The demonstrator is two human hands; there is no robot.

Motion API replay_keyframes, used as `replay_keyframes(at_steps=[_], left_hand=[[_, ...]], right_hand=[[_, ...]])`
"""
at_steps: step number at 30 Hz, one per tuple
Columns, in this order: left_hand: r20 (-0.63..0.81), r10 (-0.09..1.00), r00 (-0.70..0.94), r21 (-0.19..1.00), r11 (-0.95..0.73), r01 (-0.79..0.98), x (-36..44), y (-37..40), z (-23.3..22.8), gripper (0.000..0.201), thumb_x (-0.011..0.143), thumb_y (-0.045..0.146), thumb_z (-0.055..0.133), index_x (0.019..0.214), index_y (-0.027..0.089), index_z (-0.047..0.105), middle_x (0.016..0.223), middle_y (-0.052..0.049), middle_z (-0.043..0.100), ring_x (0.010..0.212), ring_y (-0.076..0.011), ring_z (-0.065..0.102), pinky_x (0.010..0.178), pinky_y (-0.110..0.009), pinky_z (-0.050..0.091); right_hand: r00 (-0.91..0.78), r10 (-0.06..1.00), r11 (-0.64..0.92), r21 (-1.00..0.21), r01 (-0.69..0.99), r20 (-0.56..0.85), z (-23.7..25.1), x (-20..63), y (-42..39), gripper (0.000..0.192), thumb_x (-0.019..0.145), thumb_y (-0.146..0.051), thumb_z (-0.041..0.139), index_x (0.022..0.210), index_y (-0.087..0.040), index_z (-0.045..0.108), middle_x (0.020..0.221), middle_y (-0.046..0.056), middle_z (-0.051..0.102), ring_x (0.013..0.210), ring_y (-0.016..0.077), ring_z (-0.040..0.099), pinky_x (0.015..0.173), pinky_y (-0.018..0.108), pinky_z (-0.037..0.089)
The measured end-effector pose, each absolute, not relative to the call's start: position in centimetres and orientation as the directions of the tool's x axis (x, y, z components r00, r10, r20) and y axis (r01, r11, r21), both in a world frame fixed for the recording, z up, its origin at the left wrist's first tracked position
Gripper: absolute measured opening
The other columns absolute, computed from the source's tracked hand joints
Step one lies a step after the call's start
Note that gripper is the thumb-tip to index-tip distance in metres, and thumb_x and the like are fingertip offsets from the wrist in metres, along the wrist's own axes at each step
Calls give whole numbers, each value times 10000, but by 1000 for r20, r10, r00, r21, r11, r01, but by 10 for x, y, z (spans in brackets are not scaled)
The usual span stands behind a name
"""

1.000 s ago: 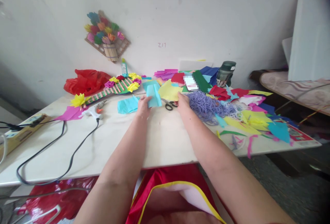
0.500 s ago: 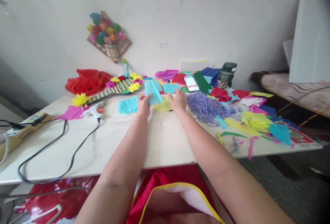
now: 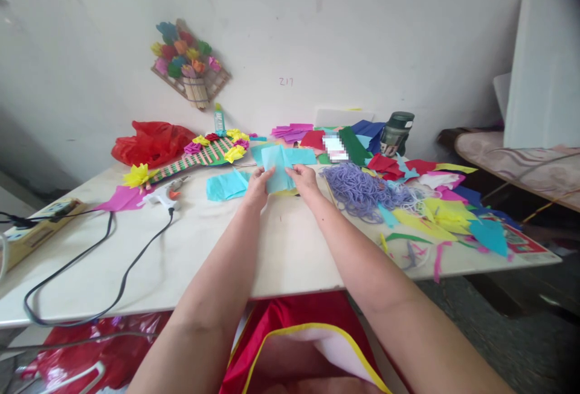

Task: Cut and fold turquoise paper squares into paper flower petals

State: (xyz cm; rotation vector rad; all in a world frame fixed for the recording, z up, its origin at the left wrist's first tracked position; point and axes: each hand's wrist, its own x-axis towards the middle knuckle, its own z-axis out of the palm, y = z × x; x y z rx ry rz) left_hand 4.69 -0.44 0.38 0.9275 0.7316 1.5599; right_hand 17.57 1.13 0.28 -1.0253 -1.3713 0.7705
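Observation:
A sheet of light blue crepe paper is held up over the middle of the table. My left hand pinches its left edge, and my right hand grips its right edge. Another light blue paper piece lies just left of my left hand. Behind my right hand lies a flat blue piece. Some yellow paper shows under the held sheet. To the left rests a guitar-shaped craft with paper flowers and pale sticks.
A white glue gun with a looping black cord lies left, near a power strip. Purple yarn and paper scraps cover the right side. A phone, a dark bottle and a red plastic bag stand farther back.
My right hand has moved left from beside the flat blue piece and taken hold of the sheet's right edge. The sheet has shifted slightly right and now stands more upright between both hands.

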Motion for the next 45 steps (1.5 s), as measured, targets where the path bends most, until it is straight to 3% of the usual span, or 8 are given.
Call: replay_keyframes(at_steps=[5,12,16,25,30,36,39,45], left_hand=[[183,978,-98,864,-207,-459,46,-5,2,453,474,413,776,794,119,648,709,-73,673,788,-225,630,735,-336,481],[223,972,-73,903,-234,-360,47,-11,5,470,485,443,767,806,118,657,686,-59,669,723,-212,631,683,-322,476],[231,971,-61,906,-237,-352,46,-10,4,479,486,447,765,819,118,662,683,-56,667,692,-200,626,673,-319,472],[248,966,-75,905,-259,-338,43,-7,3,492,478,453,767,831,124,673,680,-50,665,658,-186,618,654,-309,474],[249,966,-74,902,-259,-346,42,-6,2,444,492,409,775,825,131,679,671,-42,665,668,-181,620,681,-312,473],[232,968,-100,899,-252,-358,39,-1,-2,441,453,395,793,784,125,682,685,-54,671,672,-194,626,680,-324,478],[237,966,-105,895,-260,-363,39,0,-2,448,446,389,795,787,121,684,695,-60,674,681,-200,628,676,-323,480],[189,968,-167,905,-238,-353,39,-3,0,419,444,376,795,751,120,671,657,-44,661,621,-169,605,635,-296,478]], right_hand=[[35,936,352,-936,-14,352,3,173,10,303,608,-443,613,563,-164,503,506,-67,401,535,81,377,542,226,330],[-116,982,97,-925,-367,149,11,170,2,399,514,-318,732,824,-182,522,693,-17,612,671,147,591,677,303,472],[-156,981,48,-917,-396,119,14,172,0,505,512,-241,743,962,-195,518,750,-6,645,712,161,619,698,321,496],[-225,965,29,-906,-423,135,18,182,4,389,572,-318,691,911,-147,605,721,31,678,753,195,633,695,314,491],[-159,971,99,-901,-421,181,17,186,9,520,554,-277,695,1047,-187,557,744,-4,666,718,171,629,680,304,493],[43,964,258,-898,-357,261,13,189,16,710,547,-234,696,1210,-216,442,880,13,651,771,154,613,731,307,489],[107,953,301,-895,-329,282,11,190,20,650,539,-249,703,1151,-208,488,894,24,653,775,155,604,730,311,484],[92,968,248,-936,-249,231,9,190,18,321,515,-361,695,733,-164,567,660,-22,607,604,118,540,633,269,467]])
